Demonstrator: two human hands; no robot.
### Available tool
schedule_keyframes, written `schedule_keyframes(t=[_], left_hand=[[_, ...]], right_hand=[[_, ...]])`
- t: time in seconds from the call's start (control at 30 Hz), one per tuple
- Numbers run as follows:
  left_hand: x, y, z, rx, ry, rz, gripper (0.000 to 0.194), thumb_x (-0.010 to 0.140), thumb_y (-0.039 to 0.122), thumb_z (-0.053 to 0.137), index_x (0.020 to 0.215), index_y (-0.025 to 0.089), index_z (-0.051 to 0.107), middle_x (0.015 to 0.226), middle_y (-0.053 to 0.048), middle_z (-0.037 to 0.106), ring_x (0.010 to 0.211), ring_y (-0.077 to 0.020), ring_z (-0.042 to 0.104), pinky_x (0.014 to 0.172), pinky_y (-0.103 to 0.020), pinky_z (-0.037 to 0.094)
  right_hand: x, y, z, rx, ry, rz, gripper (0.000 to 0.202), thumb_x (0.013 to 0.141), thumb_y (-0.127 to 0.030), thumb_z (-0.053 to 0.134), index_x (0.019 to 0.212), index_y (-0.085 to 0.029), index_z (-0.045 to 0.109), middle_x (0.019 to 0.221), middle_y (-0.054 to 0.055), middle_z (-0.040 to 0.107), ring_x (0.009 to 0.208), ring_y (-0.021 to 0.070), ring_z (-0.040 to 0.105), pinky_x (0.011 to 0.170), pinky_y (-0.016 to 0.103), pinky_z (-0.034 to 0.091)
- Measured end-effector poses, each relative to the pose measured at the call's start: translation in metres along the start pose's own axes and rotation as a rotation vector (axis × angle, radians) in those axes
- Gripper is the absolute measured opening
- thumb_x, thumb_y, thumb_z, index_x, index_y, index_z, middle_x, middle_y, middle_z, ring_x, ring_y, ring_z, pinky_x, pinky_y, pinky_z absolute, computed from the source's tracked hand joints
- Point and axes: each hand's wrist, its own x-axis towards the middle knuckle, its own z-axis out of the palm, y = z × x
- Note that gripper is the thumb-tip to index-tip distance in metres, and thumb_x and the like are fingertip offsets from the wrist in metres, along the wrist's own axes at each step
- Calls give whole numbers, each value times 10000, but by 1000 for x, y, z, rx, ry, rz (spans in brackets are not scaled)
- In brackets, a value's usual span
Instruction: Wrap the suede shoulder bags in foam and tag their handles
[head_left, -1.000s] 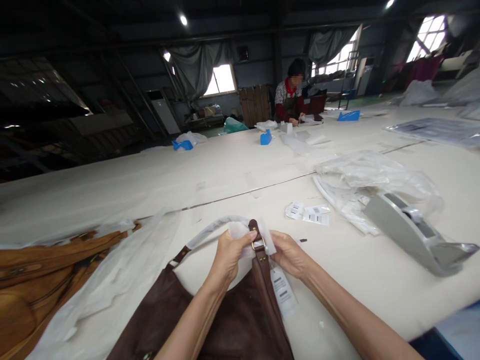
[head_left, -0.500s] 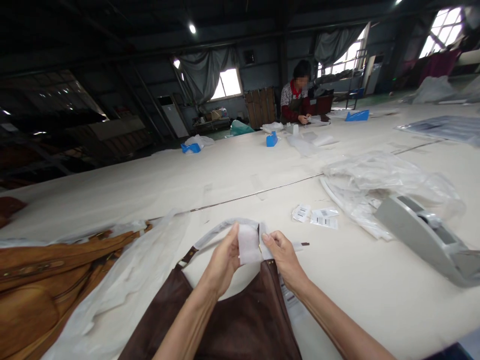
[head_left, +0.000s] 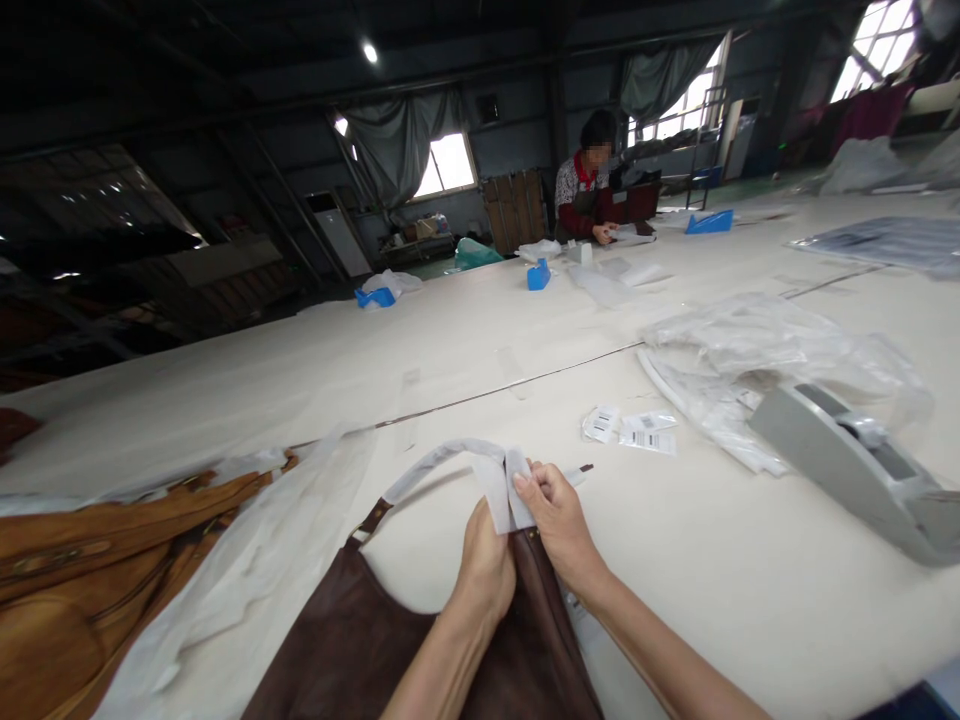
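Note:
A dark brown leather handbag lies before me, its shoulder strap arched up and covered in thin white wrapping. Around the strap's right end, just above the bag's corner, stands a loose piece of white wrapping sheet. My left hand is closed at the sheet's lower edge, fingers curled behind it and partly hidden. With thumb and bent fingers, my right hand pinches the sheet against the strap from the right. Beyond that hand, a dark-tipped strap end sticks out.
A grey tape dispenser stands at right beside crumpled clear plastic. Barcode labels lie ahead. A tan leather bag rests on white wrapping at left. Across the table, a person works near blue dispensers.
My left hand has moved right and down, toward the strap's right end. The white sheet, previously held out flat, is now folded in closer around the strap.

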Motion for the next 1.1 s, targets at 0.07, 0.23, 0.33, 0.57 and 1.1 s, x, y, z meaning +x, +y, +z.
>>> schedule_keyframes(t=[0.07, 0.23, 0.33, 0.57, 1.1], left_hand=[[-1, -3, 0, 51, 23, 51, 461, 749, 443, 743, 1059, 102, 727, 1040, -145, 734, 1061, -312, 644, 965, -415, 494], [-3, -4, 0, 220, 14, 145, 452, 872, 508, 611, 1066, 114, 718, 1068, -130, 722, 1083, -276, 628, 1001, -379, 457], [-3, 2, 5, 273, -27, 129, 394, 863, 481, 629, 974, 113, 717, 984, -108, 726, 1024, -265, 638, 910, -343, 498], [-1, -4, 13, 185, 24, 76, 412, 757, 518, 717, 827, 115, 663, 784, -62, 693, 782, -208, 648, 664, -259, 491], [-19, -12, 45, 351, -320, 33, 393, 849, 549, 607, 798, 160, 593, 604, 2, 591, 414, -148, 572, 399, -227, 457]], right_hand=[[-1, 0, 0, -50, 15, -21, 353, 826, -523, 613, 724, -217, 470, 713, -36, 491, 703, 137, 473, 665, 265, 401], [-5, -4, 0, -230, 54, -41, 263, 859, -449, 553, 742, -228, 471, 674, -40, 536, 649, 142, 507, 641, 270, 406], [-6, -7, 0, -335, 65, -40, 221, 869, -405, 505, 736, -239, 448, 667, -33, 548, 627, 151, 512, 631, 281, 391], [-16, -11, -7, -442, 50, -51, 127, 885, -338, 450, 808, -242, 484, 766, 5, 618, 722, 185, 572, 694, 308, 414], [-8, -75, -70, 100, -338, 360, 478, 771, -602, 677, 834, -129, 694, 517, -3, 571, 405, 145, 494, 383, 272, 379]])
